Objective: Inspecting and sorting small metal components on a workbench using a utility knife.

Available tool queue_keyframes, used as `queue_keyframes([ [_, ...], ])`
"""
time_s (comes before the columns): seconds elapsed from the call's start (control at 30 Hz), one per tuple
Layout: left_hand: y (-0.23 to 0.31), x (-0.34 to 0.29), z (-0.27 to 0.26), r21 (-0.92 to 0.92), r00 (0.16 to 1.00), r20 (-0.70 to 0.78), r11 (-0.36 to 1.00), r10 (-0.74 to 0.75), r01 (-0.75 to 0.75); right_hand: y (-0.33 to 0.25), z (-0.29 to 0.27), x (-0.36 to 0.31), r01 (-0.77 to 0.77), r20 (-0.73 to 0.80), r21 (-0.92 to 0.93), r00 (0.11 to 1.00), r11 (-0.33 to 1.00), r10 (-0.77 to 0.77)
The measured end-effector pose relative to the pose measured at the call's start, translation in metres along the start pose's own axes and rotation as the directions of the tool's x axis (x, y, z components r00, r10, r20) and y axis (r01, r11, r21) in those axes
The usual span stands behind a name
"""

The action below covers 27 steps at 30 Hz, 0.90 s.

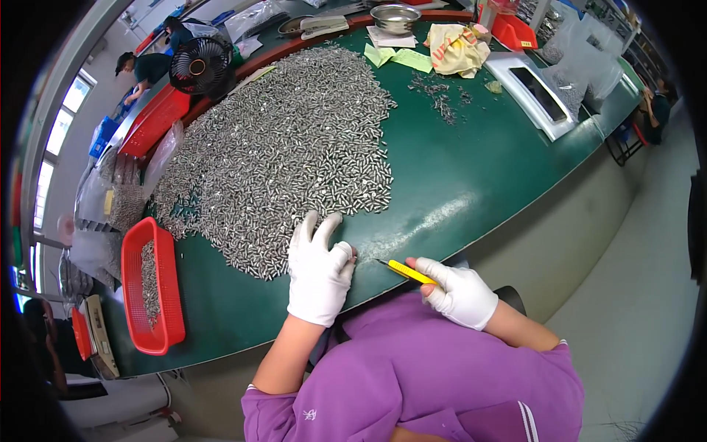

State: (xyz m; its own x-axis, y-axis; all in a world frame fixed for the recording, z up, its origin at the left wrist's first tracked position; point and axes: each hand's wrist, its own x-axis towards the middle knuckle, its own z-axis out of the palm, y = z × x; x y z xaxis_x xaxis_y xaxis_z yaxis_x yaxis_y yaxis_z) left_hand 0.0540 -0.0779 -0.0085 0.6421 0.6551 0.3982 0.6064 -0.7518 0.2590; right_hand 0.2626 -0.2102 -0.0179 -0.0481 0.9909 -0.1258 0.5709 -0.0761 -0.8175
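Note:
A wide pile of small shiny metal pins [294, 147] covers much of the green table [442, 191]. My left hand [318, 276], in a white glove with a bare thumb tip, is at the pile's near edge. Two of its fingers stretch over the pins, while thumb and forefinger press together; anything between them is too small to make out. In my white-gloved right hand [464, 296] is a yellow utility knife [409, 271]. Its thin dark tip points left toward my left thumb, a short gap away, above the table.
A red basket [178, 309] with some pins stands at the left, beside a scale [101, 335]. Far back are a steel bowl [395, 18], a cloth bag [456, 50] and a small loose heap [442, 99]. A phone [539, 94] lies at right. Other people work beyond the table.

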Motion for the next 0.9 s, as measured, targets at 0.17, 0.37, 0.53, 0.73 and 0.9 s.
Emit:
queue_keyframes([
  [0.17,0.004,-0.009,-0.002,-0.095,0.984,0.071,0.981,-0.162,0.169,0.002,0.007,0.004,0.141,0.025,-0.234,0.990,0.962,-0.139],
  [0.37,0.004,-0.015,-0.002,-0.132,0.978,0.066,0.970,-0.199,0.206,-0.025,0.003,0.012,0.138,0.177,-0.392,0.982,0.909,-0.073],
  [0.53,0.008,-0.015,-0.001,-0.110,0.976,0.039,0.970,-0.212,0.215,-0.033,0.007,0.017,0.114,0.199,-0.393,0.979,0.913,-0.037],
  [0.73,0.014,-0.016,0.000,-0.072,0.973,0.003,0.971,-0.229,0.228,-0.034,0.011,0.017,0.123,0.160,-0.388,0.985,0.913,-0.065],
  [0.9,0.014,-0.016,0.001,-0.068,0.974,-0.004,0.971,-0.228,0.227,-0.029,0.013,0.017,0.172,0.118,-0.343,0.983,0.923,-0.139],
])
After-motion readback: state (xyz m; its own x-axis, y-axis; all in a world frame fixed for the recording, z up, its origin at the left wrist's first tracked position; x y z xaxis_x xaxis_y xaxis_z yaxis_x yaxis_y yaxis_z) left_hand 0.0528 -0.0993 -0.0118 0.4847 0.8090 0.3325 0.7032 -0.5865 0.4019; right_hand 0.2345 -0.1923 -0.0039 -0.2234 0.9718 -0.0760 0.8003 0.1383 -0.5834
